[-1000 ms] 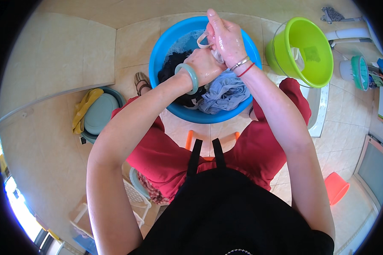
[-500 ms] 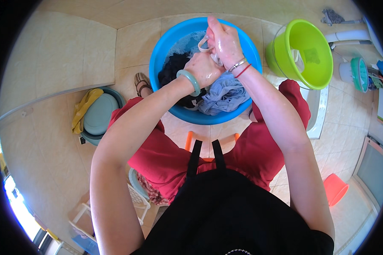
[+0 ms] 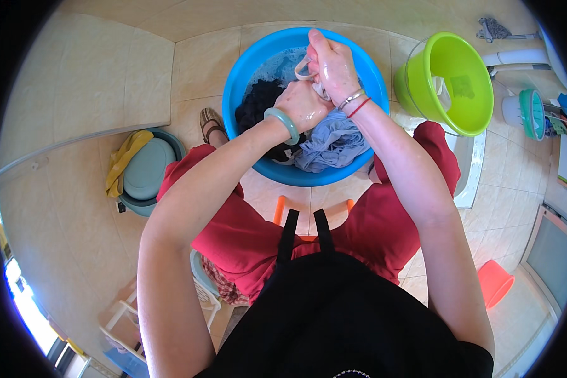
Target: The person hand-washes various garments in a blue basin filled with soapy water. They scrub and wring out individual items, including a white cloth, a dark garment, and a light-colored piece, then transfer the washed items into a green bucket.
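Over a large blue basin (image 3: 234, 74), my left hand (image 3: 301, 104) and my right hand (image 3: 336, 70) are wet and close together. Both are closed on a pale cloth item (image 3: 321, 92). A thin, pale strap (image 3: 299, 68) of it loops out beside my right fingers; the rest is mostly hidden in my grip, so its kind is unclear. Dark clothes (image 3: 256, 106) lie in the basin to the left of my hands. Crumpled light-blue fabric (image 3: 334, 142) fills the near right part, below my wrists. Soapy water (image 3: 276, 67) shows toward the far side.
A lime-green bucket (image 3: 416, 94) with a white item inside stands right of the basin. To the left are stacked grey-green basins (image 3: 150, 170) with a yellow cloth (image 3: 127, 157) over the edge. A coral-red container (image 3: 495, 283) sits on the floor at the right.
My left forearm has shifted slightly to the right. Both hands keep their hold on the pale cloth item above the basin.
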`<state>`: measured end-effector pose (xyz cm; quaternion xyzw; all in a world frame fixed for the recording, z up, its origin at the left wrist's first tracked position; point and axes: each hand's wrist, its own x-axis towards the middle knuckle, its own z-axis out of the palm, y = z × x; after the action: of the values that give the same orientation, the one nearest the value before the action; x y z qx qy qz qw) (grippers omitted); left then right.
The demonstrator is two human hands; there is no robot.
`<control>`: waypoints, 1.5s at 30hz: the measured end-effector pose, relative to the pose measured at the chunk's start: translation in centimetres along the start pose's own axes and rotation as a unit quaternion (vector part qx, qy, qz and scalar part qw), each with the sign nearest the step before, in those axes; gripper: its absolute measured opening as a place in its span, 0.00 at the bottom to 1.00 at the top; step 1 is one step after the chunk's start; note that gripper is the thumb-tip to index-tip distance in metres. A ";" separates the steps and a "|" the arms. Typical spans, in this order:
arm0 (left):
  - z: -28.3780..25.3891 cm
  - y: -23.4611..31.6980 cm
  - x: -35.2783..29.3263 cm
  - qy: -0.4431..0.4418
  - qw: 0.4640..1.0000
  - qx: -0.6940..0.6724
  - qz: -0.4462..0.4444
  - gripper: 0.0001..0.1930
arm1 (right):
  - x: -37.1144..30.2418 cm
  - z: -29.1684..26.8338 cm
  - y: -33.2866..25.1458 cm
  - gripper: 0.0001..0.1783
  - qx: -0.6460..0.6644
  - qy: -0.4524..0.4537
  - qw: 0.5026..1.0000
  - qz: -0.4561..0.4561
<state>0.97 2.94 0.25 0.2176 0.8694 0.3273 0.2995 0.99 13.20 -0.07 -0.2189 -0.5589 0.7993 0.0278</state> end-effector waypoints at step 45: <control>10.8 15.9 13.3 -0.165 0.738 -0.652 -0.061 0.29 | -0.2 -27.4 -1.6 0.19 0.354 0.206 0.911 -0.055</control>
<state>1.41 26.32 -0.21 -0.0335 0.3923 0.7539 0.5260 11.30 37.94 -6.23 -0.3230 -0.2328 0.8792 0.2618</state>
